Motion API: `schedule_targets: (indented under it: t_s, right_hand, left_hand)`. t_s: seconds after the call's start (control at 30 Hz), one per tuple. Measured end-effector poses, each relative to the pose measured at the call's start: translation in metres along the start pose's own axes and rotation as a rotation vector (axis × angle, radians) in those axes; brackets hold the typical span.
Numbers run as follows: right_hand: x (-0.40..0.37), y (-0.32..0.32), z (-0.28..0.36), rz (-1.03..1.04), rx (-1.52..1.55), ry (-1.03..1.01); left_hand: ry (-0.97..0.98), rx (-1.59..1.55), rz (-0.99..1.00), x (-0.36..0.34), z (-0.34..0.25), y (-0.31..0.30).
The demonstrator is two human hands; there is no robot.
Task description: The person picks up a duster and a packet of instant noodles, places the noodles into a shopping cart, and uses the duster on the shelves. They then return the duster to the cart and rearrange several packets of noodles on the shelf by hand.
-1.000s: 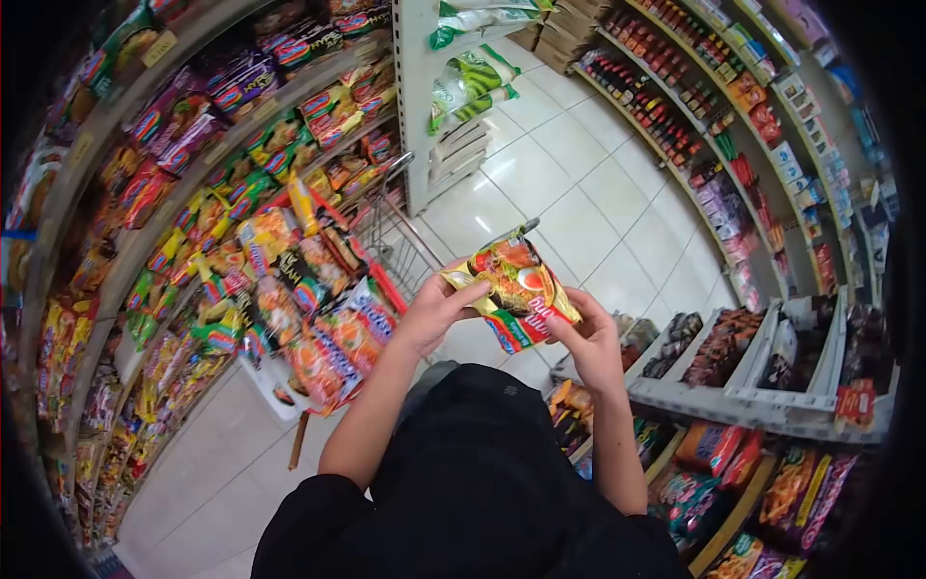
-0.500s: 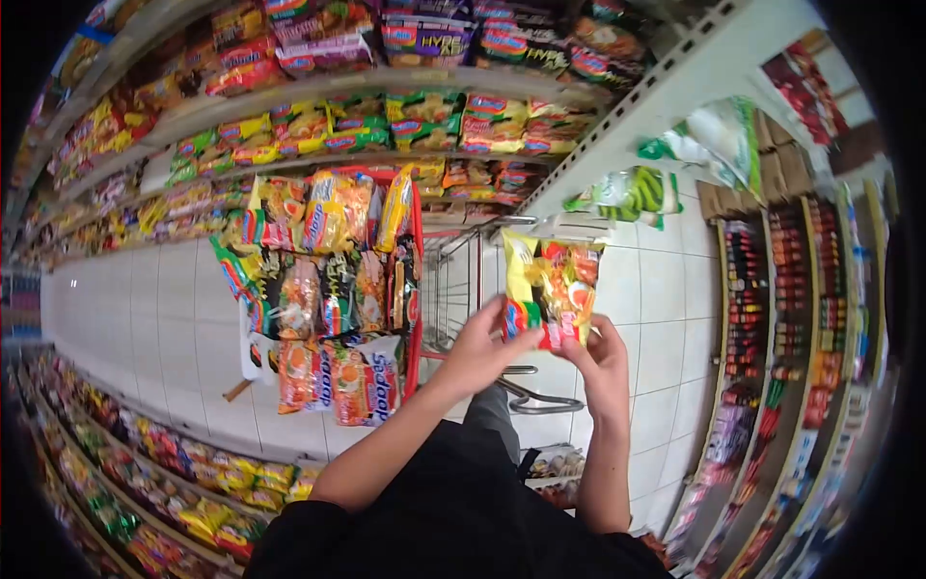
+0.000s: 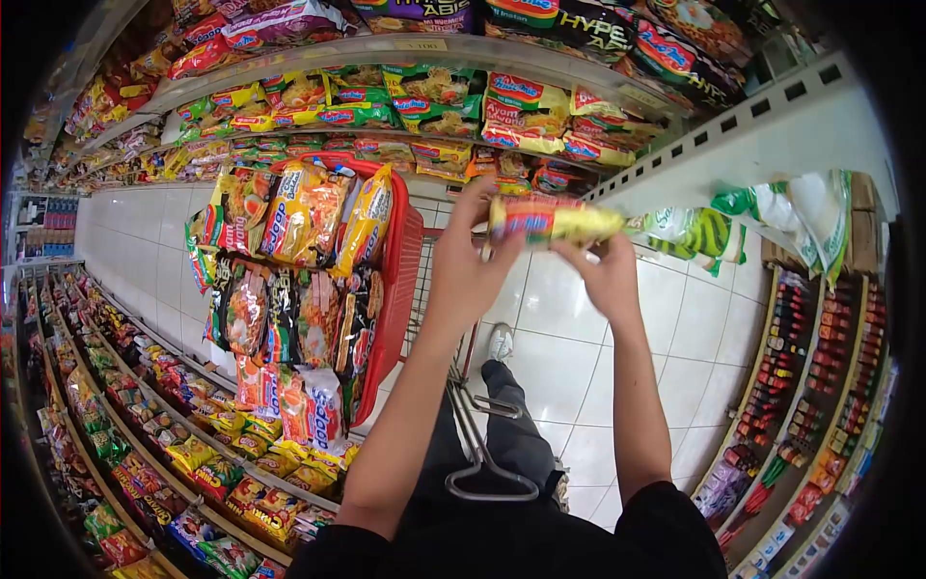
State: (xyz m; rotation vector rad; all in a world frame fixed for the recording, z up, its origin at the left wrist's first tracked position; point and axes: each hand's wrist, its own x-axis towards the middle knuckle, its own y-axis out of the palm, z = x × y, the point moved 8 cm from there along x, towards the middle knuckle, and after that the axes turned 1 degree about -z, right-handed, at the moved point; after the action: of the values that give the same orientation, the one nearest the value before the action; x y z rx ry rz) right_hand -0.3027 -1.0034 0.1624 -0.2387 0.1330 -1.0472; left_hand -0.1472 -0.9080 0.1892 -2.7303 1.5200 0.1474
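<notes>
A yellow and red instant noodle packet (image 3: pixel 559 222) is held up in front of the shelves, tilted and slightly blurred. My left hand (image 3: pixel 473 259) grips its left end, fingers above and thumb beneath. Closed on its lower right edge is my right hand (image 3: pixel 606 275). To the left of my hands stands a red shopping basket (image 3: pixel 397 261), packed with several noodle packets, among them a yellow packet (image 3: pixel 305 212) at the top, a black packet (image 3: pixel 318 314) in the middle and an orange and white packet (image 3: pixel 311 405) at the bottom.
A metal cart frame (image 3: pixel 482 434) is by my legs. Noodle shelves (image 3: pixel 434 50) run across the top, with a white perforated upright (image 3: pixel 772 116) at right. Green-striped bags (image 3: pixel 685 232) hang beside it. More racks stand lower left and right, around the tiled floor (image 3: pixel 641 381).
Both hands have lifted the noodle packet upward, toward the shelves, and tipped it so its front is foreshortened. The view has shifted; a shoe and more of my legs now show.
</notes>
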Motion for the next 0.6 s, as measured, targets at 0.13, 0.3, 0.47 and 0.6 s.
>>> schedule_targets:
  t_s: [0.13,0.3,0.47,0.6]
  right_hand:
    - [0.064,0.012,-0.023,-0.069,0.303,0.046]
    - [0.118,0.02,-0.031,-0.194,0.294,-0.137]
    - [0.119,0.012,-0.018,-0.5,-0.333,-0.278]
    - [0.121,0.004,-0.015,-0.533,-0.431,-0.265]
  left_hand:
    - [-0.247,-0.11,-0.241,0.053,0.062,0.001]
    - [-0.382,-0.393,-0.248,0.097,0.088,0.024]
    - [-0.465,-0.541,-0.308,0.123,0.103,0.029]
    - [-0.348,-0.421,-0.325,0.134,0.101,0.02]
